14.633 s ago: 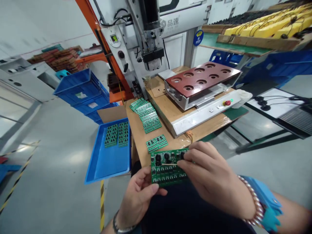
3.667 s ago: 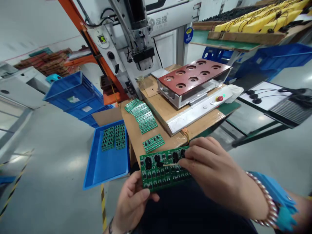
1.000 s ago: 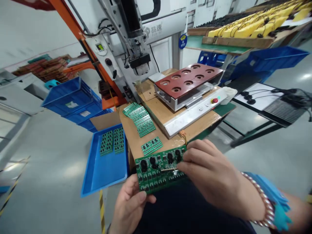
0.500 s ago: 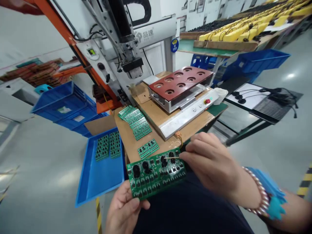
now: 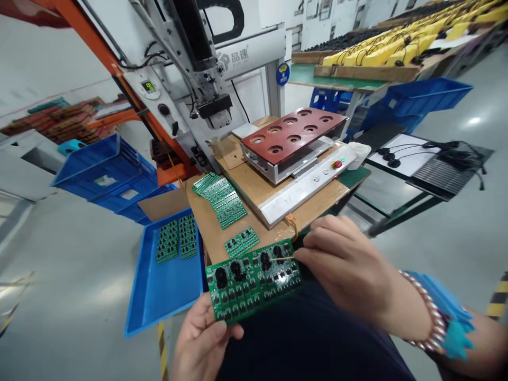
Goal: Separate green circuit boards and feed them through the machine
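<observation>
A green circuit board point(image 5: 254, 290) with black blobs and rows of small black parts is tilted toward me. My left hand point(image 5: 206, 336) grips its lower left corner, thumb in front and fingers behind. Between thumb and forefinger, my right hand point(image 5: 345, 267) pinches a thin wooden stick, like a toothpick point(image 5: 282, 258). The stick's tip is at a black blob on the board's upper right part, and I cannot tell whether it touches. Another circuit board point(image 5: 241, 241) lies on the bench just beyond, beside overlapping boards point(image 5: 222, 198).
A blue tray point(image 5: 138, 296) with stacked boards stands left of the bench point(image 5: 198, 217). Behind it are stacked blue crates point(image 5: 107, 169). A machine with a red-brown plate point(image 5: 293, 135) with round holes takes up the bench's far side. Black cables point(image 5: 456, 156) lie on a stand at right.
The stick's tip has shifted very slightly at the black blob, and the board has moved a touch left. Both grips stay the same.
</observation>
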The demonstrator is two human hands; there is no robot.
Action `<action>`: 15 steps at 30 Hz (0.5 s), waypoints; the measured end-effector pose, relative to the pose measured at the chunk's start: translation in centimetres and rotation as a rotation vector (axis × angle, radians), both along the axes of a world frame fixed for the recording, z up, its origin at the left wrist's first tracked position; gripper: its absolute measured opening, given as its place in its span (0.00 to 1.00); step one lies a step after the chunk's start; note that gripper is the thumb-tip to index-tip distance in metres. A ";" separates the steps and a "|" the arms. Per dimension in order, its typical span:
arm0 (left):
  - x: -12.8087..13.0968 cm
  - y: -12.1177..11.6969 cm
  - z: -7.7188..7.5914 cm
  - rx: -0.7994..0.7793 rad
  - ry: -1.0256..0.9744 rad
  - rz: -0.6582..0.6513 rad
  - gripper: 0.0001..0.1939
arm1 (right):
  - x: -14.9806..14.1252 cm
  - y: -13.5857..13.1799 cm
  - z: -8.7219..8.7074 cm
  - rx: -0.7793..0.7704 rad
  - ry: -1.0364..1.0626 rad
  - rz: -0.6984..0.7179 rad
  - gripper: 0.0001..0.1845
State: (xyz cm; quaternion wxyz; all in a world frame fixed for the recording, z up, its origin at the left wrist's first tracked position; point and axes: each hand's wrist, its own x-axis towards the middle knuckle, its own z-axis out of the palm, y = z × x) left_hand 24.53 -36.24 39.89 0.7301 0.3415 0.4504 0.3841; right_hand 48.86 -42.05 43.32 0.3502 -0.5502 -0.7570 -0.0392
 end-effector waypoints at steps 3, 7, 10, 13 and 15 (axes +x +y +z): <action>-0.1 0.0 -0.1 -0.020 -0.016 -0.002 0.17 | 0.0 0.1 0.2 0.013 0.000 -0.012 0.10; -0.2 0.0 -0.2 -0.033 -0.006 0.001 0.18 | 0.0 0.4 0.3 0.041 0.011 -0.032 0.10; -0.3 0.0 -0.3 -0.025 -0.004 -0.002 0.18 | 0.0 0.5 0.4 0.054 0.014 -0.044 0.10; -0.3 0.1 -0.3 -0.020 0.007 0.002 0.18 | -0.1 0.6 0.3 0.049 0.018 -0.041 0.10; -0.3 0.1 -0.3 -0.026 0.004 -0.003 0.18 | -0.2 0.7 0.3 0.046 0.025 -0.035 0.10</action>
